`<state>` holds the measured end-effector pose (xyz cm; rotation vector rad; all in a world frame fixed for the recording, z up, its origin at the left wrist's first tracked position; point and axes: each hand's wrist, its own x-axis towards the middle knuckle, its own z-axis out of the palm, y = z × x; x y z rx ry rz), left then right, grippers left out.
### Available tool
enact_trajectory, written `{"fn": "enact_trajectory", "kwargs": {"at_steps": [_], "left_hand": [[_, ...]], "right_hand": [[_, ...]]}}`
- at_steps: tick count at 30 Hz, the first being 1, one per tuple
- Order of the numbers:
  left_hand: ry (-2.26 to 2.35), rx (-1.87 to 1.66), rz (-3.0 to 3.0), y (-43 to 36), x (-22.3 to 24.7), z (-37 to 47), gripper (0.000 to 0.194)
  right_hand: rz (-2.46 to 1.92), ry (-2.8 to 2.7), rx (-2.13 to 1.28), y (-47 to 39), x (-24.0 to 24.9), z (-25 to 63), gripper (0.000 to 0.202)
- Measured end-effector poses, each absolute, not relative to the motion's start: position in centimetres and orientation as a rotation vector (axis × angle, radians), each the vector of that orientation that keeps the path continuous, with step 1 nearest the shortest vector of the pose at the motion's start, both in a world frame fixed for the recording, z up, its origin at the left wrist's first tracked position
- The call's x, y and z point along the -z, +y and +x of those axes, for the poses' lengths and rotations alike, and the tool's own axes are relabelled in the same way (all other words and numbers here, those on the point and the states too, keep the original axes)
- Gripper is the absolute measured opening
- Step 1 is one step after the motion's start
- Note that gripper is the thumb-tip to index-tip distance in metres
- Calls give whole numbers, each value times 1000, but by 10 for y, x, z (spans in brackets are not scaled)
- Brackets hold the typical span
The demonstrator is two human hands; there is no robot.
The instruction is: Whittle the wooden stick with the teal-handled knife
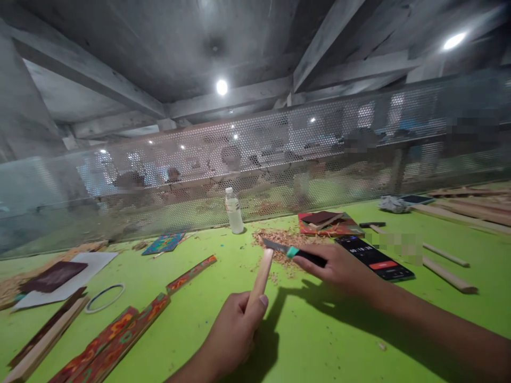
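My left hand [238,327] is closed around the lower part of a pale wooden stick [261,276], which points up and away from me. In my right hand [339,271] is a black and teal utility knife [309,256], its blade [275,246] out to the left. The blade lies at the far tip of the stick and seems to touch it. Just behind the tip, a heap of wood shavings [285,239] is spread on the green table [311,340].
A water bottle [234,213] stands before the perforated metal screen [263,165]. To the right lie a phone [375,260], wooden rods [451,274] and sandpaper [321,218] on a red board. Painted wooden strips [120,340], a ring [104,298] and more sandpaper [56,275] lie left.
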<state>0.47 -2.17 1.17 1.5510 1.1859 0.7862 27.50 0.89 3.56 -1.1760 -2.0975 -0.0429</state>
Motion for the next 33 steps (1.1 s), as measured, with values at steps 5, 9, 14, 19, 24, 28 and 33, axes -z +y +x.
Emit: {"fn": "enact_trajectory", "kwargs": {"at_steps": [5, 9, 14, 19, 24, 28, 33], "left_hand": [[1172, -780, 1530, -23, -14, 6, 57], [1166, -779, 1503, -23, -14, 5, 56], [1154, -780, 1479, -21, -12, 5, 54], [1142, -767, 1457, -20, -10, 5, 56], [1119, -749, 1502, -24, -14, 5, 61], [1092, -757, 1507, -27, -17, 5, 65], [1108, -761, 1466, -22, -13, 4, 68]], "right_hand": [[-1217, -2016, -49, 18, -32, 288, 36], [-1142, -2127, -122, 9, -33, 275, 35], [-1118, -2232, -151, 2, -35, 265, 35], [-1159, -2193, -159, 5, -33, 269, 34], [-1329, -1914, -160, 21, -31, 289, 43], [-1409, -1808, -113, 29, -31, 301, 51], [-1379, -1885, -176, 26, -28, 293, 48]]}}
